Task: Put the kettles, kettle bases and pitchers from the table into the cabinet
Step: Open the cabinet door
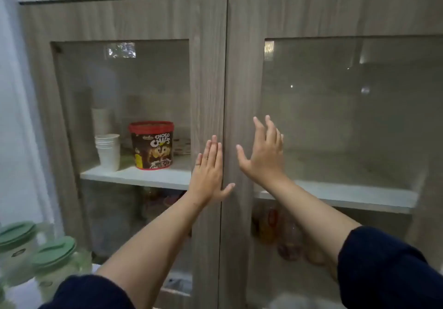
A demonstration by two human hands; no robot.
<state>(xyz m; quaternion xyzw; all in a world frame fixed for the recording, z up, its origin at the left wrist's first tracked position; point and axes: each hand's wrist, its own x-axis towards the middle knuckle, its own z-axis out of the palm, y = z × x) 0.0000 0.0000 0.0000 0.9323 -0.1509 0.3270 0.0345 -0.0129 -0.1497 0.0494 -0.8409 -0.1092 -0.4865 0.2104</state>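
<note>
Cabinet [213, 68] doors shut; left hand [208, 176] flat on one, right hand [262, 155] near.

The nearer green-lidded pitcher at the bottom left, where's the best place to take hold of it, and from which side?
Probably around its clear body, just below the green lid. The nearer pitcher stands upright at the lower left, with a second pitcher close on its left, so come from its right or front. The left hand is closest, now flat on the cabinet door. No handle shows; the image is blurred there.

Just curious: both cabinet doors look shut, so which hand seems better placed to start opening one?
Probably left: the left hand lies flat on the left grey wood-grain glass-paned door beside the centre seam; the right hand looks lifted, fingers spread.
</note>
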